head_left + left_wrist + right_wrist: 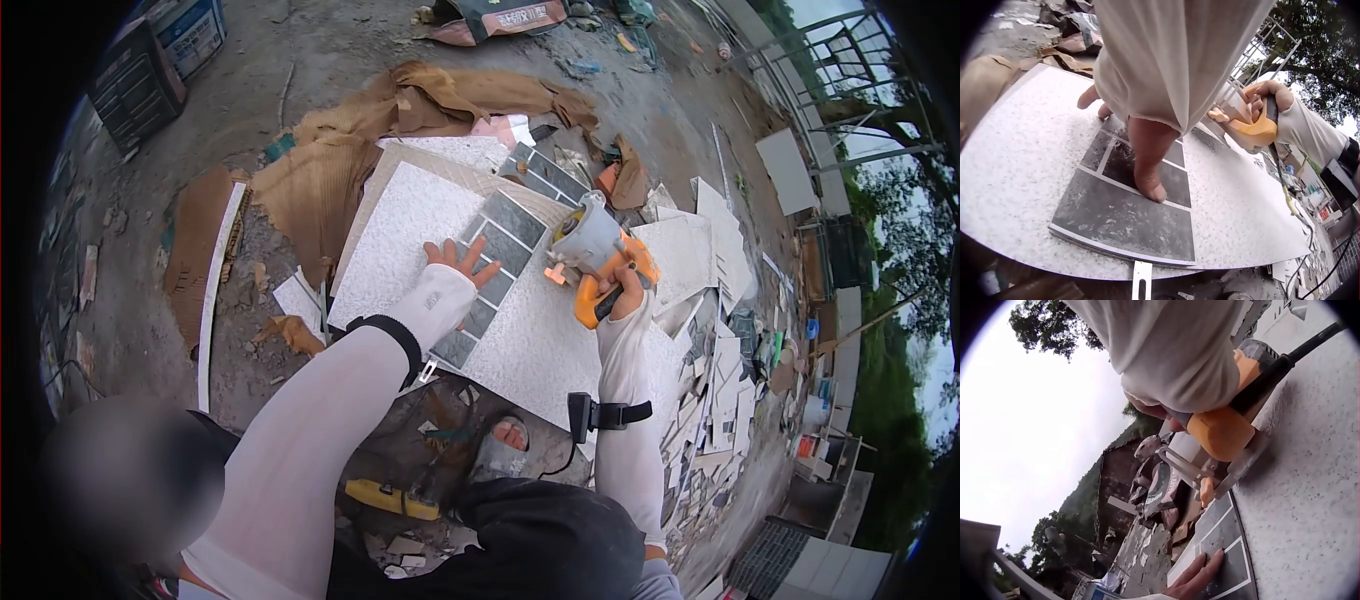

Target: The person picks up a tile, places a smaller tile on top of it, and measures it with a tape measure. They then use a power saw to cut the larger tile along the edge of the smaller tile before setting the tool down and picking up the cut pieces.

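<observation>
A strip of grey brick-patterned tile (512,222) lies across a large white speckled slab (410,205). My left hand (458,266) presses on the strip, fingers spread, with the thumb (1150,165) flat on its dark face in the left wrist view. At the strip's right edge, my right hand (628,292) grips the handle of an orange handheld circular saw (640,262). The saw has a grey guard and sits low over the slab; its blade is hidden. A slotted metal piece (1142,281) sticks out under the strip's near end.
Broken white tile pieces (715,385) pile up to the right. Torn brown cardboard (320,175) lies behind and left of the slab. A yellow tool (392,498) rests on the ground near my foot (510,433). The saw's black cord (1316,342) trails from its handle.
</observation>
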A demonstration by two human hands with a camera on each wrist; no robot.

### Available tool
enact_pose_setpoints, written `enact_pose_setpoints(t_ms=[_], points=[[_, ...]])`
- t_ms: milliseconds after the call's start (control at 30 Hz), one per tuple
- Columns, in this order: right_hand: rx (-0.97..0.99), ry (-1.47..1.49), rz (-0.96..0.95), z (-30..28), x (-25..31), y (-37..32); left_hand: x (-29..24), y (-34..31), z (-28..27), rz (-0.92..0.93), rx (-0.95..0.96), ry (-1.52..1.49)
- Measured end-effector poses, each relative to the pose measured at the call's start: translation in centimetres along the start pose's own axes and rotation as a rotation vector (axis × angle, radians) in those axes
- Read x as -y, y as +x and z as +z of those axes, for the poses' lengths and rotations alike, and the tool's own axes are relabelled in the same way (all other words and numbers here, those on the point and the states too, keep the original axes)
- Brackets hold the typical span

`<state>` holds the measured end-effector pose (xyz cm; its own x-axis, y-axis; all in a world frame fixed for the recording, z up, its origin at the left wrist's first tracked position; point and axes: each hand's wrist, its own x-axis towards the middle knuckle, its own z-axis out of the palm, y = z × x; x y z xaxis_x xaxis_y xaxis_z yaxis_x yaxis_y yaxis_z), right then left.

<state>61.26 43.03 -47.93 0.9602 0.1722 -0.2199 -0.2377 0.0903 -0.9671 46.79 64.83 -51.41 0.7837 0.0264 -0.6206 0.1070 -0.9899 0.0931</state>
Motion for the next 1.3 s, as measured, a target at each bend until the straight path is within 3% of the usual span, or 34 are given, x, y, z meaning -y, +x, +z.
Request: enact_pose_setpoints(t_ms=[867, 1300], points=[[-0.024, -0.062, -0.030, 1.3, -0.7, -0.6, 0.0, -1.1, -0.6, 0.017, -0.022, 0.033], [-0.098, -0.103, 0.018, 1.1, -2.7, -14.7, -0.1, -0.8, 0.7, 0.026, -0.163, 0.082]])
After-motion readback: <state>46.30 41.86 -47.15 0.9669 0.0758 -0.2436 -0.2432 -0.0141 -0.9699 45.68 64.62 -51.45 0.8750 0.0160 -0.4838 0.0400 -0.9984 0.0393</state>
